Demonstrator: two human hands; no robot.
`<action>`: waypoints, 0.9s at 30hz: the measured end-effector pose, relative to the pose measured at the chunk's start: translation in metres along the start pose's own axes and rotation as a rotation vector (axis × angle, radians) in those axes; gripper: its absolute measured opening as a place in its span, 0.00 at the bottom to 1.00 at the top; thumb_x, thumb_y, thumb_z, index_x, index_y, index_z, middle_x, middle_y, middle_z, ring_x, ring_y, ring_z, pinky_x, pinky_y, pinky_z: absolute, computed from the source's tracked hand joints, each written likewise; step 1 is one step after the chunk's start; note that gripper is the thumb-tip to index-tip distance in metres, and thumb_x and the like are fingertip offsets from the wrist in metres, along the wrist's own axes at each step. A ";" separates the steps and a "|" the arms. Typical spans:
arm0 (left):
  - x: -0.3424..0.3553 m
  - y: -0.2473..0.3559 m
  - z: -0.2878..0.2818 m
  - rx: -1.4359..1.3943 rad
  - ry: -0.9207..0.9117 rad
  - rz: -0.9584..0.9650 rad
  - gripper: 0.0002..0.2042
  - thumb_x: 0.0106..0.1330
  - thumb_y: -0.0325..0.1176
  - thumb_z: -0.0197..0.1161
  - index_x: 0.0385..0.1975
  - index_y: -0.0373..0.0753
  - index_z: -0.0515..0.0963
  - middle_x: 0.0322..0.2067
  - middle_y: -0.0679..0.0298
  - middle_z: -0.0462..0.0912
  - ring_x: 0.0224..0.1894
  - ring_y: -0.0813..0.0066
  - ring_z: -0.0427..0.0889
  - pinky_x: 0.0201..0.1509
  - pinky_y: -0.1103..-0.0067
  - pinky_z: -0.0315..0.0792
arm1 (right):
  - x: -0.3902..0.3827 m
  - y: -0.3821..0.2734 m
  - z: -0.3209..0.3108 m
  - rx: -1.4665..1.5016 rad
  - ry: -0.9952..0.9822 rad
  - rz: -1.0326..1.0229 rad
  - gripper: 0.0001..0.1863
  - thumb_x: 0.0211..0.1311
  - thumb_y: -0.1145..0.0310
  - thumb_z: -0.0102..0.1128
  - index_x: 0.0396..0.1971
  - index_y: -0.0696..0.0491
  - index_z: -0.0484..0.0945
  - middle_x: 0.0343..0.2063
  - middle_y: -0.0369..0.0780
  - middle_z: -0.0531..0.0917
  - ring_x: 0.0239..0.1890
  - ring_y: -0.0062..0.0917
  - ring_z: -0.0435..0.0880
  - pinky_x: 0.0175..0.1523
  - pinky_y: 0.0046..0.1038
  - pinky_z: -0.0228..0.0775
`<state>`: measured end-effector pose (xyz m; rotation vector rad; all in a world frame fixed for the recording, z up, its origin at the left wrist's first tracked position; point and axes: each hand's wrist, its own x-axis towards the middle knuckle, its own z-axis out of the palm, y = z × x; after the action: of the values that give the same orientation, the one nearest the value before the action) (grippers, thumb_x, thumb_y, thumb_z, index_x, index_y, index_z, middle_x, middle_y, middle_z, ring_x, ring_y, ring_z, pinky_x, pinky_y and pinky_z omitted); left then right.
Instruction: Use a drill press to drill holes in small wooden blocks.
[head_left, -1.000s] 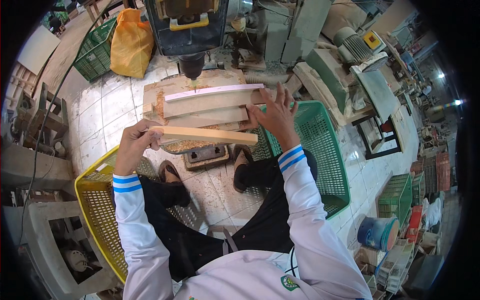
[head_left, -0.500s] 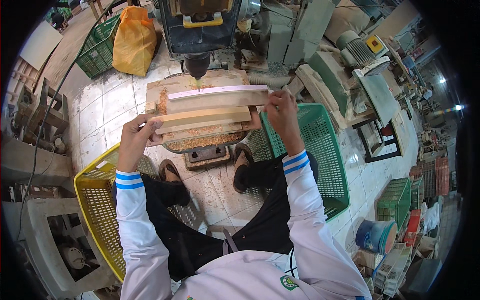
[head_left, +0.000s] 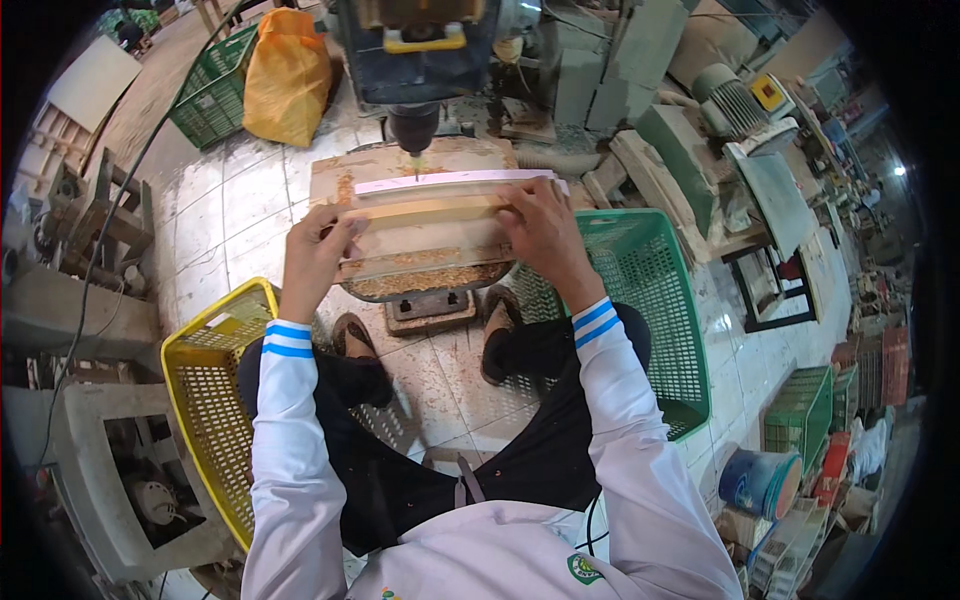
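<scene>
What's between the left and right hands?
In the head view, a pale wooden strip spans from the left hand to the right hand; more wooden surface shows just below it in the picture.

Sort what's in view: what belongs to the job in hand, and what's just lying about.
Seemingly part of the job:
- pale wood strip, between left hand and right hand
- drill chuck
- wooden board below it
- perhaps, being near: yellow basket, green basket

Seemingly lying about:
- orange bag
- blue bucket
</scene>
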<state>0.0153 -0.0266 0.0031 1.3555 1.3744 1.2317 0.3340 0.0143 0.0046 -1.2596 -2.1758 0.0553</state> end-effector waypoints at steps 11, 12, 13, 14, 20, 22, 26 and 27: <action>-0.007 0.010 -0.022 0.320 -0.088 0.077 0.10 0.61 0.32 0.72 0.36 0.32 0.83 0.25 0.63 0.82 0.26 0.82 0.77 0.32 0.81 0.73 | 0.014 0.007 -0.001 0.068 -0.156 0.000 0.12 0.53 0.65 0.66 0.36 0.53 0.83 0.35 0.40 0.78 0.46 0.38 0.77 0.52 0.39 0.66; -0.010 0.011 -0.025 0.286 -0.120 0.192 0.09 0.61 0.32 0.72 0.33 0.31 0.84 0.22 0.63 0.81 0.25 0.83 0.75 0.31 0.81 0.72 | 0.014 0.006 -0.004 0.088 -0.164 -0.044 0.12 0.53 0.65 0.66 0.36 0.53 0.83 0.35 0.40 0.78 0.46 0.38 0.77 0.52 0.39 0.66; -0.014 0.013 -0.027 0.297 -0.112 0.170 0.09 0.61 0.32 0.72 0.33 0.31 0.84 0.22 0.63 0.81 0.25 0.83 0.75 0.31 0.81 0.72 | 0.015 0.005 -0.006 0.155 -0.270 -0.056 0.13 0.54 0.63 0.67 0.36 0.54 0.83 0.34 0.40 0.79 0.44 0.38 0.77 0.50 0.38 0.66; -0.017 0.014 -0.030 0.309 -0.163 0.125 0.09 0.61 0.31 0.72 0.33 0.31 0.85 0.22 0.63 0.82 0.26 0.83 0.76 0.32 0.81 0.73 | 0.016 0.004 -0.008 0.224 -0.373 -0.068 0.14 0.54 0.61 0.67 0.35 0.54 0.83 0.33 0.40 0.79 0.43 0.37 0.78 0.49 0.37 0.65; -0.025 0.020 -0.043 0.158 -0.423 -0.060 0.09 0.61 0.30 0.72 0.37 0.31 0.86 0.27 0.63 0.86 0.30 0.83 0.81 0.36 0.82 0.76 | 0.018 -0.021 0.015 0.159 -0.115 -0.167 0.25 0.59 0.46 0.65 0.44 0.53 0.81 0.40 0.43 0.78 0.47 0.34 0.76 0.56 0.41 0.60; -0.026 0.021 -0.044 0.107 -0.476 -0.104 0.09 0.61 0.29 0.71 0.38 0.31 0.86 0.28 0.63 0.87 0.31 0.82 0.82 0.37 0.82 0.77 | 0.016 -0.040 0.028 -0.006 -0.137 -0.170 0.28 0.60 0.45 0.63 0.48 0.53 0.80 0.42 0.43 0.77 0.49 0.34 0.74 0.58 0.41 0.58; -0.027 0.022 -0.042 0.126 -0.594 -0.146 0.10 0.62 0.31 0.71 0.38 0.31 0.86 0.27 0.63 0.86 0.30 0.82 0.81 0.36 0.82 0.76 | 0.019 -0.079 0.056 -0.341 -0.142 0.010 0.33 0.62 0.40 0.59 0.57 0.50 0.76 0.45 0.43 0.75 0.52 0.35 0.71 0.61 0.47 0.52; -0.027 0.022 -0.043 0.154 -0.619 -0.163 0.11 0.62 0.32 0.71 0.38 0.31 0.86 0.27 0.64 0.86 0.30 0.82 0.81 0.36 0.82 0.76 | 0.023 -0.085 0.062 -0.336 -0.071 -0.045 0.33 0.62 0.40 0.59 0.57 0.50 0.76 0.45 0.43 0.75 0.52 0.35 0.71 0.61 0.47 0.52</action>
<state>-0.0201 -0.0591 0.0304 1.5263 1.1145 0.5324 0.2279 0.0020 -0.0062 -1.4060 -2.3424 -0.3000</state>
